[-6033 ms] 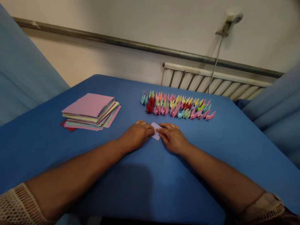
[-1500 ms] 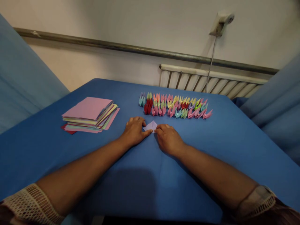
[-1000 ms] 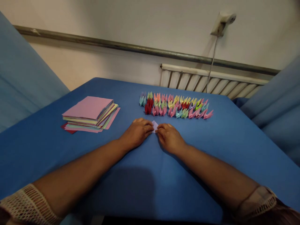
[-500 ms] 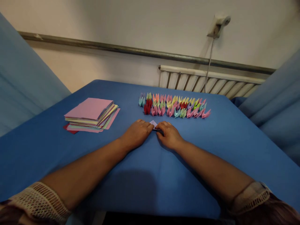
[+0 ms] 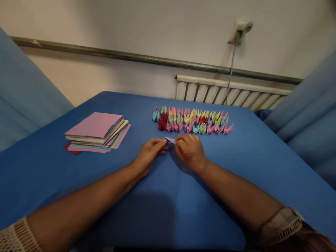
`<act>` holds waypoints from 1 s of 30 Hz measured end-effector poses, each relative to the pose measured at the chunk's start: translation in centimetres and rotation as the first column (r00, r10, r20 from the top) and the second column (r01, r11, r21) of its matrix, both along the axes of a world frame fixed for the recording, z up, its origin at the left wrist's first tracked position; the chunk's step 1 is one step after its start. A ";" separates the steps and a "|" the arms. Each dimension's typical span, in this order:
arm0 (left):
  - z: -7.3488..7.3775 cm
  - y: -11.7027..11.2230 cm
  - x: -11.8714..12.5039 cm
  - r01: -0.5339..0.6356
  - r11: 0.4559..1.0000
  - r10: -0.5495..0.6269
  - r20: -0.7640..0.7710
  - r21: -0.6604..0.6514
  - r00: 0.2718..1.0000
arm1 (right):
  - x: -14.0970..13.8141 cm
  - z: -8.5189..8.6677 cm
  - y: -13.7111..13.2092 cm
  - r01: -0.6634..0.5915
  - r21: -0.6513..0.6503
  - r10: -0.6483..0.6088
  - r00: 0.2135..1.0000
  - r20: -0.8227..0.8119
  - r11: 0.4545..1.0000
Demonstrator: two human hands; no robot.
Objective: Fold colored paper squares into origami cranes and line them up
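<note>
A small piece of lilac folded paper point(image 5: 170, 139) is held just above the blue tabletop, its pointed left end slanting up. My right hand point(image 5: 191, 150) pinches its right end between thumb and bent fingers. At the other end, the thumb and fingertips of my left hand point(image 5: 151, 154) close in on the left tip; the exact contact there is hard to make out. Just beyond my hands stand rows of folded paper cranes point(image 5: 203, 119) in pink, red, yellow, green and blue.
Left of my hands lies a stack of coloured paper squares point(image 5: 94, 125), pink on top, with a red sheet point(image 5: 73, 149) sticking out below. Blue cloth covers the table point(image 5: 210, 196). Behind it are a radiator point(image 5: 236, 87) and a metal pipe point(image 5: 131, 55). Blue curtains point(image 5: 28, 80) hang at both sides.
Both hands were pressing the folded paper on the table; now the paper is lifted and tilted. My left hand has drawn back slightly and turned thumb-up. The view has shifted a little.
</note>
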State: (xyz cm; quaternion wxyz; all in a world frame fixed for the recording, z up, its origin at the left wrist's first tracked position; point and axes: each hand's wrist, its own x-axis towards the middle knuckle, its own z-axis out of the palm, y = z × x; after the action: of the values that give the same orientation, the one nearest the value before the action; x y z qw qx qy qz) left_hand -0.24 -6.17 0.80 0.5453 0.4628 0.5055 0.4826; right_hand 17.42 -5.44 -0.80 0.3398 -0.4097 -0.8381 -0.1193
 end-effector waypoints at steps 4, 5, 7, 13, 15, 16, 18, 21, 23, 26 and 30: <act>0.3 -0.9 0.4 0.194 0.970 -0.144 0.293 -0.149 0.945 | -0.3 0.6 -0.9 -0.042 -0.008 0.043 0.994 0.104 0.999; 0.4 -1.0 0.3 0.188 0.968 -0.126 0.327 -0.166 0.937 | -0.3 0.6 -1.0 -0.049 -0.029 0.052 0.991 0.120 0.998; 0.6 -1.2 0.2 0.179 0.957 -0.090 0.354 -0.228 0.931 | -0.2 0.7 -1.0 -0.041 -0.079 0.049 0.993 0.112 0.996; 0.6 -2.1 0.4 0.217 0.958 -0.168 0.248 -0.186 0.954 | 0.0 0.3 -1.1 -0.032 -0.139 0.042 0.997 0.070 0.990; 0.4 -2.1 0.6 0.178 0.980 -0.153 0.225 -0.091 0.962 | -0.4 0.4 -1.6 -0.090 -0.120 0.103 0.989 0.109 0.989; 0.2 -2.0 0.6 0.162 0.985 -0.145 0.215 -0.062 0.966 | -0.5 0.4 -2.0 -0.131 -0.117 0.145 0.983 0.116 0.984; 0.0 -1.5 0.4 0.138 0.990 -0.132 0.169 -0.026 0.977 | -0.8 0.6 -2.4 -0.208 -0.128 0.219 0.972 0.080 0.970; -0.2 -0.5 -0.3 0.092 0.995 -0.093 0.017 0.045 0.996 | -0.7 0.5 -2.3 -0.203 -0.150 0.181 0.972 -0.149 0.968; -0.3 0.0 -0.8 0.102 0.992 -0.097 -0.070 0.070 0.993 | -0.6 0.1 -1.7 -0.168 -0.216 0.073 0.918 -0.389 0.962; -0.4 0.5 -1.2 0.171 0.984 -0.165 -0.099 0.051 0.981 | -0.7 -1.0 -0.6 -0.345 -0.477 -0.075 0.744 -0.664 0.808; -0.6 0.4 -1.2 0.251 0.967 -0.242 -0.144 0.044 0.959 | -1.2 -2.0 0.2 -0.612 -0.622 -0.200 0.615 -0.763 0.489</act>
State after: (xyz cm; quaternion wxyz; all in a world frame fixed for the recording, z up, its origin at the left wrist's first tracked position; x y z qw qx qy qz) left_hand -1.47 -5.79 0.20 0.5506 0.5709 0.4649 0.3934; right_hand 16.23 -5.25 -2.83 0.4228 -0.4103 -0.6055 0.5350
